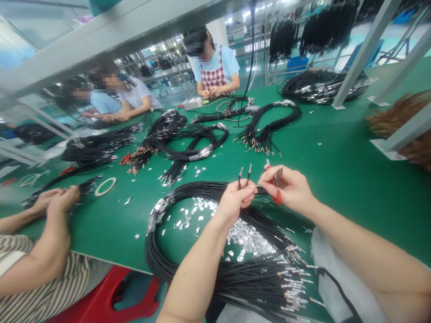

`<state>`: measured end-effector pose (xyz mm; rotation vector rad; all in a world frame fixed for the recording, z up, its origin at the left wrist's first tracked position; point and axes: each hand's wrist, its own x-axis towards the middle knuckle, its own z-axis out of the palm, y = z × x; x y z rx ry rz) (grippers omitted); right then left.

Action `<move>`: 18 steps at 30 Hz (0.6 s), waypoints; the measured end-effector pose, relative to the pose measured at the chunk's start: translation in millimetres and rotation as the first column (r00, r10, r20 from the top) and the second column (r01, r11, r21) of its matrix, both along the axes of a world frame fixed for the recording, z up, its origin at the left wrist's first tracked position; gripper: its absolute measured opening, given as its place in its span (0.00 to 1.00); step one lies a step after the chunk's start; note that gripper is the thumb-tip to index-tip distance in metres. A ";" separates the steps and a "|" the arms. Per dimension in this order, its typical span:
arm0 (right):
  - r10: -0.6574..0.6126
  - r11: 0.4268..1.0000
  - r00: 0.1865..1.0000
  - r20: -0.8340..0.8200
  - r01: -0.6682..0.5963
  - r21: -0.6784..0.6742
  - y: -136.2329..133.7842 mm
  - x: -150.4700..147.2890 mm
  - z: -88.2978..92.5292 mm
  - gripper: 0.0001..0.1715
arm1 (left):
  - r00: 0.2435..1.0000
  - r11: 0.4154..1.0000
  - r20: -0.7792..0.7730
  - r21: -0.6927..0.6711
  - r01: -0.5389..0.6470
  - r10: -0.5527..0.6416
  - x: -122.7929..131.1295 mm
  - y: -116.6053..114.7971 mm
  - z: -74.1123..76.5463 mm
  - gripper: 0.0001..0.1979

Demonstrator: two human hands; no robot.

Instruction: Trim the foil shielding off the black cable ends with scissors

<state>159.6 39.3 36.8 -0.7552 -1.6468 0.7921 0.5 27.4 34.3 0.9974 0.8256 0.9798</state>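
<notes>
The left hand (239, 196) grips black cables (248, 177), two ends poking up, and the right hand (292, 187) holds a red-handled tool (279, 196) just beside. The cables look light and springy, bared ends probably delicate, so pinch the jacket; the looped bundle (251, 278) lies on the green table (336, 143).

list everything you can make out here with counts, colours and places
Table: 1, green, across the middle
Cable loop: 1, black, near centre
Other cable bundles: several, black, farther back
Foil scraps: many, silver, mostly inside the loop
Held tool: 1, red and metal, centre right
Ring: 1, white and green, table's left
Small boxes: 2, white and grey, far side
Seat: 1, red, lower left
Posts: several, grey, right
Hanging cables: several, black, upper right
Bristly thing: 1, brown, right edge
Co-workers: 4, mixed clothing, 3 across, 1 left
Left hand: 1, bare, centre, holding cable ends
Right hand: 1, bare, centre right
</notes>
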 end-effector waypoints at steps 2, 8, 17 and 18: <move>-0.021 0.999 0.999 -0.026 0.020 -0.048 -0.2 -1.4 0.0 0.05 | 1.000 1.000 0.014 0.007 0.011 -0.011 -1.2 0.7 -1.1 0.12; -0.053 0.956 0.981 -0.188 -0.004 -0.292 2.5 -4.3 2.4 0.13 | 0.925 0.922 -0.276 0.353 -0.156 0.262 5.5 -6.1 -7.1 0.10; -0.020 0.937 0.969 -0.246 -0.068 -0.342 -3.6 -8.8 6.2 0.12 | 0.786 0.804 -0.431 0.579 -0.137 0.444 4.9 -10.5 -3.0 0.09; -0.027 0.947 0.973 -0.228 -0.049 -0.319 -4.9 -9.1 6.2 0.12 | 0.815 0.838 -0.418 0.527 -0.143 0.402 4.0 -9.4 -2.6 0.10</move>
